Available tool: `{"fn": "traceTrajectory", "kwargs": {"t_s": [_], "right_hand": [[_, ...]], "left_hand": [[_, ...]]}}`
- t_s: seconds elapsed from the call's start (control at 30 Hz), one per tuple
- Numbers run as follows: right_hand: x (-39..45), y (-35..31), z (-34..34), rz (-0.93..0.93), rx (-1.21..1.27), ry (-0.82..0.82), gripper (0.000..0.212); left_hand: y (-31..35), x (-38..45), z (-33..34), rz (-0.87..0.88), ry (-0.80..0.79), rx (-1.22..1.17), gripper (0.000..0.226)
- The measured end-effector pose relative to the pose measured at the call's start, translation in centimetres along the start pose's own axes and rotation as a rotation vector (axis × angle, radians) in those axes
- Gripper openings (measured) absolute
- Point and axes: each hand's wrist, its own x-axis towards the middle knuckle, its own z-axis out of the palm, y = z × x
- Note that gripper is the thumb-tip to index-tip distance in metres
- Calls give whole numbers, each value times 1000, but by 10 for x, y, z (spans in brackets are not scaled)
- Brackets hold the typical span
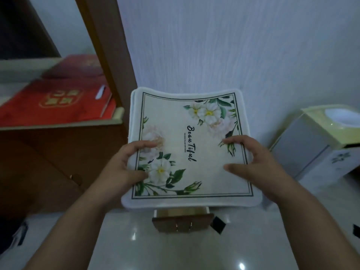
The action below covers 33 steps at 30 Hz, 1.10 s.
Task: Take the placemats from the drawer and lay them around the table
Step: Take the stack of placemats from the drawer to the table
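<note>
The left hand [124, 166] and right hand [251, 162] pinch the placemats [194, 133] by the sides, above the open drawer [182, 221]. Next, carry them to the table.

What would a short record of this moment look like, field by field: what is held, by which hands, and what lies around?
held: stack of placemats, floral print, lettering "Beautiful" on the top one
left hand: grips the stack's left edge, thumb on top
right hand: grips the right edge, thumb on top
drawer: open, below the stack; inside mostly hidden
shelf: to the left, bearing red bags
right side: pale box-like appliance
floor: glossy, light
table: not in view
</note>
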Motion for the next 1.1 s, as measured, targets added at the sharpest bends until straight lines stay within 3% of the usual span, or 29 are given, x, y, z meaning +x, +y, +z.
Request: {"fn": "traceTrajectory", "kwargs": {"t_s": [0.17,0.3,0.43,0.6,0.87,1.1], "right_hand": [[3,-54,-30,-89,116,-40,60],[27,-51,-33,-145,-151,-33,53],[37,-49,-47,-223,-137,-69,55],[58,-55,-42,-298,-210,-194,55],[55,-85,45,-439,-184,-579,52],[-12,-140,157,-583,-142,-889,56]], "left_hand": [[65,-16,9,25,51,-216,49],[68,-9,30,86,129,63,47],[64,-22,48,79,284,-29,46],[64,-50,65,116,500,27,42],[47,-160,68,24,965,32,37],[50,-299,58,-28,1311,82,37]]}}
